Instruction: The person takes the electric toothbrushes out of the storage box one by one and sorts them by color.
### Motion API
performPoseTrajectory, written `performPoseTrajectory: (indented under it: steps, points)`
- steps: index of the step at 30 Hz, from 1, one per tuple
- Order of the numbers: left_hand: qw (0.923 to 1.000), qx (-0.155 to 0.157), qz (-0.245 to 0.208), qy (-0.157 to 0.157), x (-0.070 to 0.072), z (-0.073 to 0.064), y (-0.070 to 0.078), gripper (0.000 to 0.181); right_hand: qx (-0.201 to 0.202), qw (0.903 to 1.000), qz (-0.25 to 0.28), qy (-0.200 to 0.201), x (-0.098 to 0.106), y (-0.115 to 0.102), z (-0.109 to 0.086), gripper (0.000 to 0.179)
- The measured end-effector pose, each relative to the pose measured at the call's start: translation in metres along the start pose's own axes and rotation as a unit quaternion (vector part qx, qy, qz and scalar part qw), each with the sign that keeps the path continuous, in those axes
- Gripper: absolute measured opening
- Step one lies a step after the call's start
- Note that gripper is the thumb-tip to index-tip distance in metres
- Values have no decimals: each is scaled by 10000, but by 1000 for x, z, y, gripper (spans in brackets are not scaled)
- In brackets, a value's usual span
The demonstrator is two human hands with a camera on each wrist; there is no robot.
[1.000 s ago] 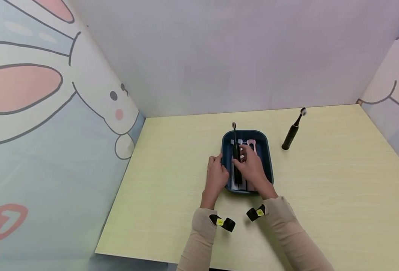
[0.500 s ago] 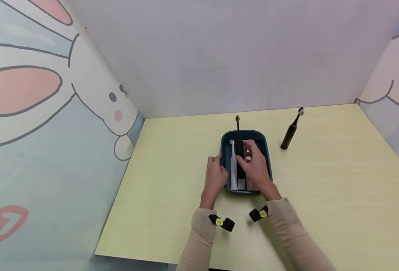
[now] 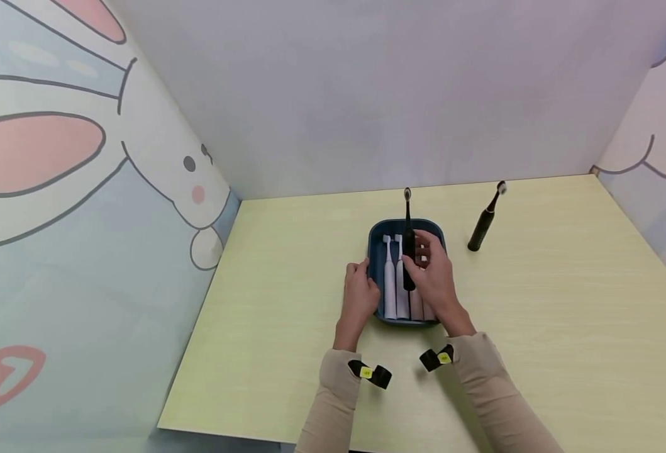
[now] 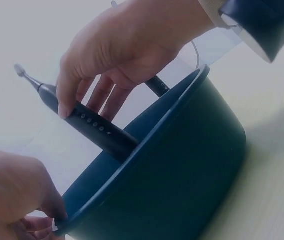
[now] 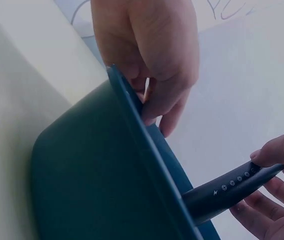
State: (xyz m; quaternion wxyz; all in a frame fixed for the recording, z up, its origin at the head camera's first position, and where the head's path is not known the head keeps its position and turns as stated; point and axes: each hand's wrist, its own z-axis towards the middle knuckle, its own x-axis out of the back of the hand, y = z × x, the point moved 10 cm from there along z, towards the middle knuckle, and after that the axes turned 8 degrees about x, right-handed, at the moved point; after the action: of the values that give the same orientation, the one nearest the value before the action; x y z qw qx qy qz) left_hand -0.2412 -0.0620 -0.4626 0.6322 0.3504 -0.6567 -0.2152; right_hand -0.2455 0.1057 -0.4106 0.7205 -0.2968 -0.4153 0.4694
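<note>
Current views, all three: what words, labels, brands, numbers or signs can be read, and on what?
Held black toothbrush: a lightning-bolt sign beside a row of round icons; what the icons depict is too small to tell.
Standing black toothbrush: marks too small to read.
Left yellow tag, right yellow tag: too small to read.
Background lettering: cut off; perhaps starts "Y".
No brand or number is legible.

Blk elec. toothbrush [image 3: 409,242]: slim neck, row of sm. round marks on handle; held tilted, head up, lower end over dk blue bin [image 4: 182,165], contact unclear. Bin: open top, rounded corners, sits upright on bench [image 3: 287,283].
</note>
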Motion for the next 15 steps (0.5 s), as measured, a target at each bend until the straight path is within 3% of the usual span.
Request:
performPoseTrajectory:
  steps: [15]
  points:
    - [9998, 134, -104, -77, -1, -1, -3, 48, 68, 9995, 156, 271, 15, -1, 1, 54]
